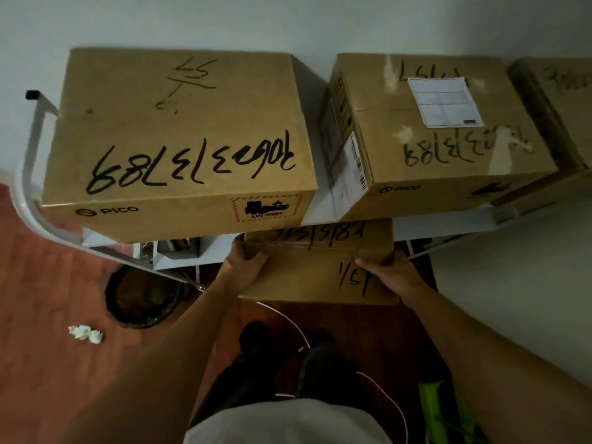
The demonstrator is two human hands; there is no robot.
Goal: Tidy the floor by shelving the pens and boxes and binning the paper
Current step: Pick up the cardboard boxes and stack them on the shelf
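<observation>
- Both hands hold a cardboard box (307,274) at the level below the top shelf, its far part hidden under the two boxes above.
- The left hand (245,262) grips the box's left edge: the thumb lies on the top face, and the other fingers curl around the side, out of sight.
- The right hand (382,270) grips the right side near the far corner, with the fingers curled over the top face and pressed close together.
- The held box bears handwritten black digits on top.
- On the white shelf (448,219) sits a big box (179,139) at the left, marked with large handwritten numbers and a hazard label on its front.
- A second box (442,136) with a white label stands just beside it to the right; a third box (563,100) shows at the far right edge.
- A dark round bin (144,296) stands on the red-brown floor (48,283) under the shelf's left end.
- Two crumpled pieces of paper (86,333) lie on the floor left of the bin, near it but apart.
- No pens can be made out.
- A thin white cable (294,325) runs across the floor by the person's dark shoes (256,334).
- Something bright green (445,408) lies at the lower right.
</observation>
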